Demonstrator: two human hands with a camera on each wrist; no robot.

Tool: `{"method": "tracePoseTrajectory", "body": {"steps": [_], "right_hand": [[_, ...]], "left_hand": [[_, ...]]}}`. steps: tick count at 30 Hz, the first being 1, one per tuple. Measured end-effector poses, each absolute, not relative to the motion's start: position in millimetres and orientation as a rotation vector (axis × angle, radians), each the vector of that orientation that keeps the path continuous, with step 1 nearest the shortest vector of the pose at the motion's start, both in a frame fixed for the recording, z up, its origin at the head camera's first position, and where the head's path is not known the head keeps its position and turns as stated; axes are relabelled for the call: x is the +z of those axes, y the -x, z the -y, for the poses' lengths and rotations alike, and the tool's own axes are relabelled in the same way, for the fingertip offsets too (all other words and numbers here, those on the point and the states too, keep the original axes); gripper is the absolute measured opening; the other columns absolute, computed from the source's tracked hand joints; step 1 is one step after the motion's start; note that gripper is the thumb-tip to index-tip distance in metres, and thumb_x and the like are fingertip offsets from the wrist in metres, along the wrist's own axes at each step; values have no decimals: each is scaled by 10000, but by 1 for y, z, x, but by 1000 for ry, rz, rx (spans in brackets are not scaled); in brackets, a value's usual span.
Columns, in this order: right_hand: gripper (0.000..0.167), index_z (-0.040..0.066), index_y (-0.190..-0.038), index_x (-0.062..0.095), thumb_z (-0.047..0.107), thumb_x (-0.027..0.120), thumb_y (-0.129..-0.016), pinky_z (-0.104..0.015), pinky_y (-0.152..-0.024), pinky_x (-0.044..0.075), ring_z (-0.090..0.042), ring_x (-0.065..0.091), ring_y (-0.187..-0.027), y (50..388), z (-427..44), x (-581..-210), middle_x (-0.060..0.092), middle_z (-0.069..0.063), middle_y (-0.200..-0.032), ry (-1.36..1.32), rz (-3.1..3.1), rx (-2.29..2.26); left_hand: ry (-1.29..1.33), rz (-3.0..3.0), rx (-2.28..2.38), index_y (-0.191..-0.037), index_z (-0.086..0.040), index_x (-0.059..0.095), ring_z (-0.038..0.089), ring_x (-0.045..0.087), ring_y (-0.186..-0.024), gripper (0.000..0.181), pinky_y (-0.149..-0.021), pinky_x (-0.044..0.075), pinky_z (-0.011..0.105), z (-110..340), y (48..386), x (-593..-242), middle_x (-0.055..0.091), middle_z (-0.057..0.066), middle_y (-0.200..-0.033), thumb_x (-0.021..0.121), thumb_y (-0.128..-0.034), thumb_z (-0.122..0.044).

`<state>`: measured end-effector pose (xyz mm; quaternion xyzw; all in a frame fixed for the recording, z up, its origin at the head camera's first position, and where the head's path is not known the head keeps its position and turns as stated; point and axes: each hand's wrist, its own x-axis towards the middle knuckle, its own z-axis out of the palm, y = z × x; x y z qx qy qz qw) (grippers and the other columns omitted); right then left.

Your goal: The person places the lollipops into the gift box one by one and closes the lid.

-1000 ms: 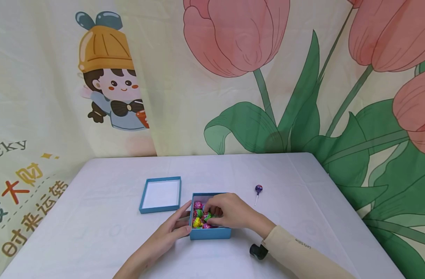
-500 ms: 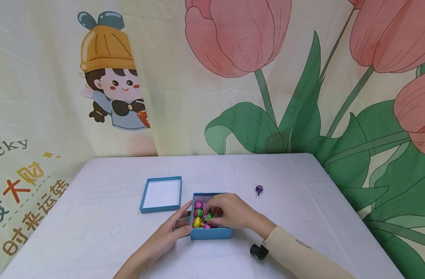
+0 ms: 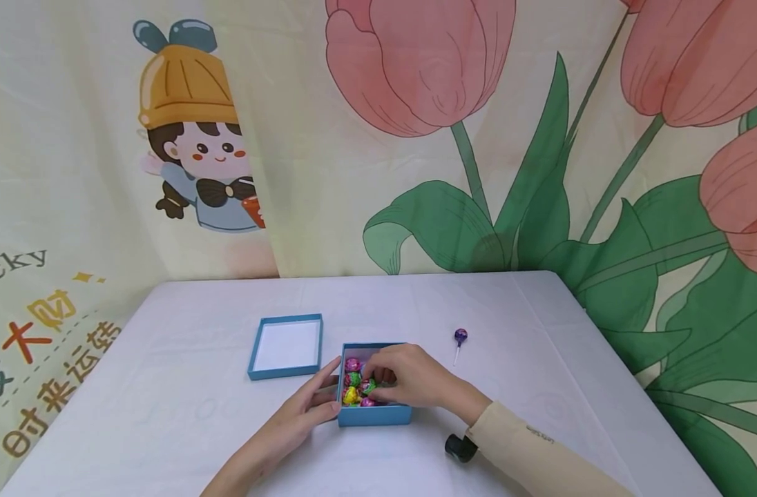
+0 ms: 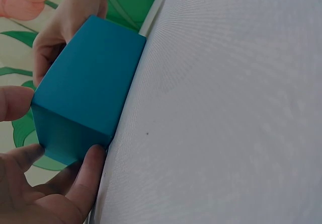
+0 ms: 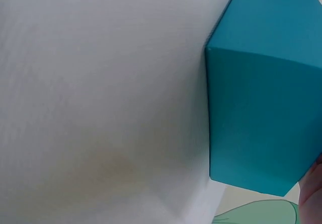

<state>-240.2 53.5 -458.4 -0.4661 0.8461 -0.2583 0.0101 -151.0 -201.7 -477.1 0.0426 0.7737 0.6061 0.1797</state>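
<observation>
A blue box (image 3: 374, 416), uncovered, stands on the table with several lollipops (image 3: 351, 379) in bright wrappers inside. My left hand (image 3: 304, 402) rests against the box's left side, its fingers fairly straight and the thumb at the near corner. The left wrist view shows these fingertips (image 4: 92, 156) touching the box wall. Reaching over the right rim, my right hand (image 3: 409, 376) has its fingers bent down into the box. Its thumb and index finger pinch a green-wrapped lollipop (image 3: 369, 386); the stick is hidden. In the right wrist view the box (image 5: 261, 118) hides most of that hand.
Behind and left of the box lies its blue-rimmed lid (image 3: 285, 347), white inside facing up. One purple lollipop (image 3: 460, 337) lies on the white-covered table (image 3: 186, 407) to the right. A black device (image 3: 461, 449) sits by the right sleeve. A printed curtain hangs behind.
</observation>
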Motion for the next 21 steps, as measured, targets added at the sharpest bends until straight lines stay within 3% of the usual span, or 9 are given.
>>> {"method": "tracePoseTrajectory", "body": {"steps": [15, 21], "right_hand": [[219, 137, -1100, 769, 185, 868, -911, -155, -765, 555, -93, 639, -859, 243, -58, -453, 719, 40, -1001, 1461, -2566, -852], [225, 115, -1154, 770, 161, 832, -943, -221, -843, 592, -184, 697, -948, 245, -67, -443, 749, -11, -1081, 1468, -2513, -932]], "left_hand": [[-78, -2197, 1703, -1702, -340, 248, 383, 471, -1455, 737, -1148, 428, 642, 201, 150, -475, 325, 203, -1698, 629, -1072, -352], [-84, -2194, 1711, -1703, -333, 247, 387, 465, -1460, 736, -1151, 424, 642, 201, 150, -475, 323, 204, -1698, 628, -1074, -335]]}}
